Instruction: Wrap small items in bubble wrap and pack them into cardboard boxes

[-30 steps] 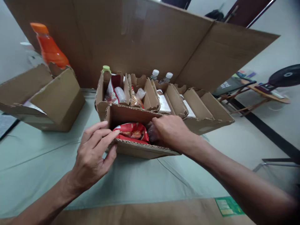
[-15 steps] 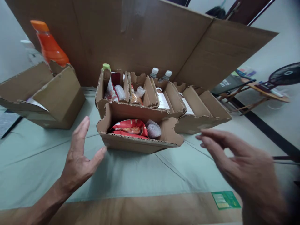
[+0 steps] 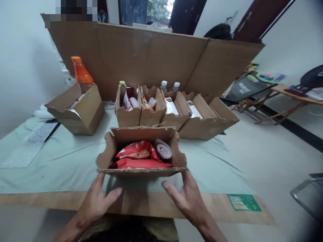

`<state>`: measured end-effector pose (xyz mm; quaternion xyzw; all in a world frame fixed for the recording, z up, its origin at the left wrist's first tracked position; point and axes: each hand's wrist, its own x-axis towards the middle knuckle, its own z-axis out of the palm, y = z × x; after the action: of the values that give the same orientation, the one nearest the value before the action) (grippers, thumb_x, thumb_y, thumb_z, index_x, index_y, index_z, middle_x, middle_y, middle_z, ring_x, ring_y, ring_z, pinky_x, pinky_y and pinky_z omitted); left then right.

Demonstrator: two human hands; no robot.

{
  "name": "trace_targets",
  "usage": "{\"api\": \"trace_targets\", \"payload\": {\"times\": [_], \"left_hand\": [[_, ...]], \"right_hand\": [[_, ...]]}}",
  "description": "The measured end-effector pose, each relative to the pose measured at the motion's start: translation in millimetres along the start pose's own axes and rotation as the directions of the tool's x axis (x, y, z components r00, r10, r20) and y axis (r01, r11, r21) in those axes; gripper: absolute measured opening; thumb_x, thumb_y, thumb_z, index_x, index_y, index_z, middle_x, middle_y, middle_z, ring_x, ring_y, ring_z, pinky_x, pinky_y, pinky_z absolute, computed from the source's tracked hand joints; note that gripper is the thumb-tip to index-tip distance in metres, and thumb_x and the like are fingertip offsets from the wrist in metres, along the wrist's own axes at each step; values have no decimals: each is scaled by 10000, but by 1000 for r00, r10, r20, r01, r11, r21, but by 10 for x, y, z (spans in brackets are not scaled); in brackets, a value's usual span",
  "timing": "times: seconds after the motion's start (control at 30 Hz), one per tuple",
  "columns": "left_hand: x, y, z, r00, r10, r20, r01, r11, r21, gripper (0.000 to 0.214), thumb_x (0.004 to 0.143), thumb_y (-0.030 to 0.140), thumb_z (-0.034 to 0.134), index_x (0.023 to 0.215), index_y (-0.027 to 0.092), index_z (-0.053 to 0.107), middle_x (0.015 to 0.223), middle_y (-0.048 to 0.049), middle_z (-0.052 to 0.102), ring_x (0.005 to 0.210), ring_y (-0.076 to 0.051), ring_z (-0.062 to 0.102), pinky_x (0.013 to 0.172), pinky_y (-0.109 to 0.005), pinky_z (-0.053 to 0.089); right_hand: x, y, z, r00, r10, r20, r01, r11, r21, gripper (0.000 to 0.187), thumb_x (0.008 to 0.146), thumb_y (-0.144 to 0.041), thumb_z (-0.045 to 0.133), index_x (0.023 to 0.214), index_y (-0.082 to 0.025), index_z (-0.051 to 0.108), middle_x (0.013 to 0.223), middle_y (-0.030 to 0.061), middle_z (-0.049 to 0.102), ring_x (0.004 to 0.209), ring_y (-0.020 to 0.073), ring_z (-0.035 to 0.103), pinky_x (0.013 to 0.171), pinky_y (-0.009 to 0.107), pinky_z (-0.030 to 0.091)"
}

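Note:
An open cardboard box (image 3: 148, 172) stands at the middle of the table, long side facing me. Inside lie red food packets (image 3: 141, 163) and a roll of bubble wrap (image 3: 164, 150). My left hand (image 3: 99, 198) is at the box's near left corner, its fingers partly hidden along the side and the thumb apart in front. At the near right corner, my right hand (image 3: 185, 193) holds the box the same way, thumb pointing inward. Behind it, a row of narrow cardboard boxes (image 3: 127, 117) contains packets, wrapped items and white cards.
Another cardboard box (image 3: 88, 117) stands left, with an orange bottle (image 3: 83, 74) behind it. Bubble wrap (image 3: 30, 144) lies on the left of the green cloth (image 3: 70, 168). A tall cardboard panel (image 3: 156, 53) rises behind the row, near clear bottles (image 3: 176, 86). A folding chair (image 3: 252, 89) is at right.
Both hands have come in from the sides to the box's near corners. The box now sits straighter, closer to me and apart from the row. The view has moved back and tilted up.

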<state>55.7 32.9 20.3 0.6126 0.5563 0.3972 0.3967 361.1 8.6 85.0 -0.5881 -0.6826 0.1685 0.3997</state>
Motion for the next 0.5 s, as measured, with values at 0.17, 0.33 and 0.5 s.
{"api": "trace_targets", "payload": {"times": [0.17, 0.33, 0.5], "left_hand": [[221, 512, -309, 958, 193, -212, -180, 980, 80, 773, 815, 482, 773, 1482, 214, 487, 1469, -130, 575, 1417, -389, 484, 1236, -582, 315], [603, 979, 194, 885, 453, -104, -461, 885, -65, 888, 810, 387, 777, 1573, 205, 359, 1575, -159, 479, 1463, -362, 442, 1241, -560, 324], [-53, 526, 291, 954, 276, -115, -287, 953, -93, 887, 822, 376, 772, 1587, 235, 345, 1575, -156, 466, 1510, -386, 376, 1273, -589, 266]], "right_hand": [[502, -256, 41, 993, -117, -3, 116, 982, 147, 686, 892, -549, 689, 1464, -228, 488, 1305, 136, 665, 1134, 310, 642, 1007, 529, 536], [535, -51, -147, 930, -9, -368, 83, 979, 186, 619, 863, -566, 718, 1338, -211, 543, 1159, 113, 661, 1038, 297, 641, 978, 561, 511], [-83, -99, 10, 941, 83, -327, -12, 977, 214, 606, 910, -491, 684, 1432, -237, 512, 1398, 139, 594, 1336, 341, 535, 1165, 584, 360]]}}
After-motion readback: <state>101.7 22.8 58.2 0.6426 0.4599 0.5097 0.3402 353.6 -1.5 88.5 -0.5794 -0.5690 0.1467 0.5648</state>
